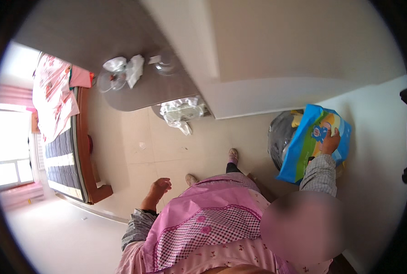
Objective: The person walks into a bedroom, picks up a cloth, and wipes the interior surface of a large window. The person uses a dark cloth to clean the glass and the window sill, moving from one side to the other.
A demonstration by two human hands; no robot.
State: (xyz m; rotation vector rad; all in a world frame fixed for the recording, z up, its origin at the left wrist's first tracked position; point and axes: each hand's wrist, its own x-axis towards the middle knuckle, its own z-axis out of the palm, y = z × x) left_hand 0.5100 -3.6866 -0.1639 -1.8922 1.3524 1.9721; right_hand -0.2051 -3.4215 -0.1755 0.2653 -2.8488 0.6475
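My right hand point(330, 141) is at a blue printed bag point(301, 156) on the right, with the fingers closed on its printed face. The bag bears a green band and a cartoon figure, and it stands tilted near the white wall. A dark grey plastic bag point(281, 135), bulging and shiny, sits right beside it, partly hidden behind the blue bag. Out to the left of my pink apron point(203, 205), my left hand point(159, 189) hangs over the floor, fingers loosely curled and nothing in them.
A dark tabletop point(145, 97) juts out ahead, carrying clear plastic containers point(111, 81) and white crumpled tissue or plastic point(135, 70). Below its edge is a bin with a white liner point(183, 111). A bed point(64, 161) with a wooden frame lies left. Small litter point(142, 146) dots the tiled floor point(169, 150).
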